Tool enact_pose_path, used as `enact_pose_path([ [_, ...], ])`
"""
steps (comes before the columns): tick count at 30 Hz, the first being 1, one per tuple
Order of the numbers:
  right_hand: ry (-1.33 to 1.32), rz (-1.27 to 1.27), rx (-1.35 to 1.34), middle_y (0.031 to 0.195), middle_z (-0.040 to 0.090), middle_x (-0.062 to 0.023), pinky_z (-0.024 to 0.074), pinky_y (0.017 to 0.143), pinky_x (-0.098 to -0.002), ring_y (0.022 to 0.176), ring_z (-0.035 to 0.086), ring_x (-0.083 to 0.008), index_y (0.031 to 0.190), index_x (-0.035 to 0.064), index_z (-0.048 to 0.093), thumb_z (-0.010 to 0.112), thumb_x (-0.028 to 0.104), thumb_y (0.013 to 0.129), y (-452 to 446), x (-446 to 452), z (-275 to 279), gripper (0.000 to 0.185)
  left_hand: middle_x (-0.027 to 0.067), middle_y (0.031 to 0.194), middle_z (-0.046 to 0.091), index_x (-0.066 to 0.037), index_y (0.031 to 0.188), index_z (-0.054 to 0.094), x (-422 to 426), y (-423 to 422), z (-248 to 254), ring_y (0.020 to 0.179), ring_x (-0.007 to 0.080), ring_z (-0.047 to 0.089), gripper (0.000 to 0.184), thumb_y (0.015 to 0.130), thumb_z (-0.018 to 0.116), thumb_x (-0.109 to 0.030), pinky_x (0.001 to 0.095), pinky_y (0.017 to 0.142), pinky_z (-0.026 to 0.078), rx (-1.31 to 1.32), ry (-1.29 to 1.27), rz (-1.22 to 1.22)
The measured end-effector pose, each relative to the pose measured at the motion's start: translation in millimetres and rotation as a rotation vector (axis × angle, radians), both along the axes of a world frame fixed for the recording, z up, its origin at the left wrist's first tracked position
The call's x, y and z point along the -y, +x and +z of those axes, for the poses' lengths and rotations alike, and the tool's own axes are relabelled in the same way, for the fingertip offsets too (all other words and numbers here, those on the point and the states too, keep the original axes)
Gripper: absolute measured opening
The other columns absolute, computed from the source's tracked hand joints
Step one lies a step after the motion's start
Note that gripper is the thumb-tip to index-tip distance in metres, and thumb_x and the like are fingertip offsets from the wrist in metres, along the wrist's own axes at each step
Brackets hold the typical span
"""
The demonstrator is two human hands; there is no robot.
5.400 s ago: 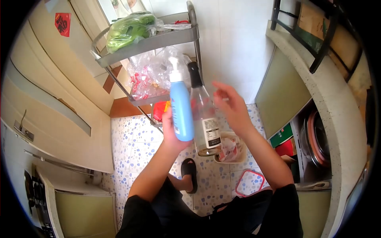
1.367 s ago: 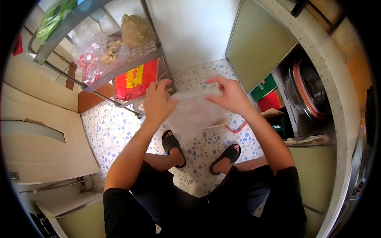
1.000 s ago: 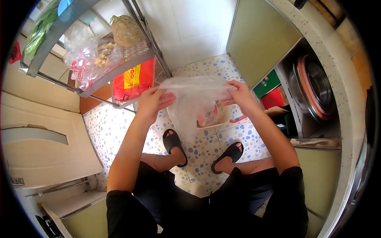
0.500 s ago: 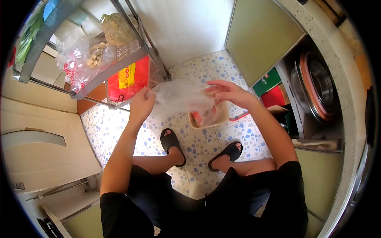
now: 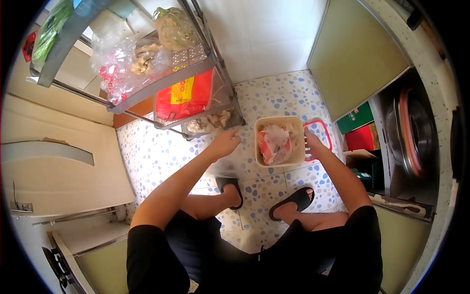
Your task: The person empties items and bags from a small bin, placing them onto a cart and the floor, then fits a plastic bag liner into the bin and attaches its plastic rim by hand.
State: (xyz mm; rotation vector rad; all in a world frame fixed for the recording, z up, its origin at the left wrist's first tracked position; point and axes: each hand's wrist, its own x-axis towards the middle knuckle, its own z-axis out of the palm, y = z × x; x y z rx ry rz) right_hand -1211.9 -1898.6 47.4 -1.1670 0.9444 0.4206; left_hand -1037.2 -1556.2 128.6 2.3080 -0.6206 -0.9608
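My left hand (image 5: 226, 144) is closed on a thin, see-through plastic bag (image 5: 223, 169), which hangs blurred below it over one slipper. To the right, a cream square plastic container (image 5: 298, 159) holds red-and-white packets wrapped in clear film (image 5: 275, 141). My right hand (image 5: 314, 144) is at the container's right side, with its fingers apart; whether they touch the wall is hard to make out. Partly behind that hand, a clear lid with a red rim (image 5: 327, 131) lies on the floor.
At the left stands a grey shelf rack (image 5: 166, 81) with bagged food, a pumpkin-like squash (image 5: 177, 30) and a red package (image 5: 188, 98). An open cupboard at right holds basins (image 5: 406, 132) and a green box (image 5: 356, 118). Black slippers (image 5: 293, 203) are on my feet.
The plastic bag has moved from between my hands, above the container, down to the left in my left hand. My right hand has let go and lowered beside the container, whose contents now show.
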Motion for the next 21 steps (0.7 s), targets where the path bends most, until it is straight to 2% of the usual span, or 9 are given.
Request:
enact_pose_path([
  [1, -0.013, -0.007, -0.006, 0.125, 0.061, -0.0108, 0.049, 0.091, -0.0442, 0.105, 0.06, -0.025, 0.133, 0.01, 0.057, 0.042, 0.063, 0.1, 2.7, 1.7, -1.3, 0.064, 0.0158, 0.145, 0.054, -0.009, 0.15, 0.044, 15.7, 2.5, -9.3, 0.134, 0.0339, 0.05, 0.062, 0.096, 0.056, -0.035, 0.0395, 0.11, 0.041, -0.139, -0.002, 0.093],
  [4, -0.038, -0.029, 0.033, 0.114, 0.064, -0.0103, 0.051, 0.084, -0.0392, 0.096, 0.062, -0.0219, 0.126, 0.0088, 0.059, 0.048, 0.056, 0.101, -1.5, 6.5, -7.0, 0.054, 0.0164, 0.141, 0.057, -0.007, 0.141, 0.054, 54.6, 2.0, -43.0, 0.129, 0.0332, 0.053, 0.059, 0.1, 0.043, -0.048, 0.0432, 0.108, 0.042, -0.324, -0.019, 0.284],
  [7, -0.033, -0.047, 0.075, 0.108, 0.064, -0.0098, 0.0517, 0.079, -0.0364, 0.089, 0.062, -0.0199, 0.123, 0.0083, 0.059, 0.055, 0.052, 0.1, -8.4, 11.6, -9.7, 0.05, 0.0097, 0.137, 0.058, -0.021, 0.149, 0.046, 85.8, -14.1, -70.3, 0.121, 0.0279, 0.057, 0.058, 0.103, 0.037, -0.056, 0.0481, 0.1, 0.047, -0.503, -0.119, 0.6],
  [11, 0.106, -0.089, 0.094, 0.107, 0.064, -0.0087, 0.0507, 0.08, -0.0364, 0.089, 0.06, -0.0192, 0.122, 0.0079, 0.06, 0.057, 0.053, 0.099, -10.0, 16.9, -29.7, 0.051, 0.0093, 0.133, 0.06, -0.018, 0.14, 0.051, 90.0, -28.3, -83.4, 0.111, 0.026, 0.06, 0.058, 0.103, 0.038, -0.06, 0.0474, 0.095, 0.048, -0.671, -0.238, 0.698],
  [14, 0.165, -0.052, 0.035, 0.119, 0.062, -0.0111, 0.0475, 0.093, -0.0433, 0.106, 0.059, -0.0228, 0.128, 0.0086, 0.058, 0.053, 0.052, 0.1, -5.8, 17.7, -27.4, 0.052, 0.008, 0.129, 0.062, -0.015, 0.131, 0.057, 78.3, -31.7, -85.1, 0.108, 0.0229, 0.061, 0.057, 0.102, 0.041, -0.061, 0.0436, 0.094, 0.048, -0.785, -0.26, 0.676],
  [16, 0.234, -0.078, 0.05, 0.12, 0.061, -0.0107, 0.0465, 0.095, -0.0444, 0.11, 0.058, -0.0229, 0.129, 0.0085, 0.058, 0.052, 0.054, 0.1, -6.6, 17.9, -28.2, 0.054, 0.0067, 0.126, 0.064, -0.014, 0.128, 0.06, 73.2, -35.7, -85.6, 0.108, 0.0212, 0.061, 0.056, 0.102, 0.042, -0.06, 0.0404, 0.094, 0.048, -0.809, -0.272, 0.593],
  [17, 0.269, -0.092, 0.058, 0.121, 0.061, -0.0105, 0.0461, 0.096, -0.0449, 0.112, 0.057, -0.0229, 0.13, 0.0085, 0.058, 0.052, 0.054, 0.101, -6.9, 18.1, -28.8, 0.054, 0.0064, 0.125, 0.064, -0.014, 0.127, 0.061, 71.5, -37.9, -89.6, 0.107, 0.0205, 0.061, 0.054, 0.102, 0.042, -0.059, 0.0392, 0.094, 0.048, -0.83, -0.285, 0.626],
  [21, 0.294, -0.061, 0.073, 0.111, 0.063, -0.0081, 0.05, 0.089, -0.0366, 0.096, 0.059, -0.0204, 0.122, 0.0069, 0.062, 0.057, 0.04, 0.102, -8.5, 19.1, -21.4, 0.039, 0.0058, 0.123, 0.065, -0.014, 0.127, 0.062, 61.6, -51.3, -119.4, 0.106, 0.0199, 0.061, 0.049, 0.102, 0.045, -0.053, 0.0371, 0.093, 0.048, -0.846, -0.317, 0.683],
])
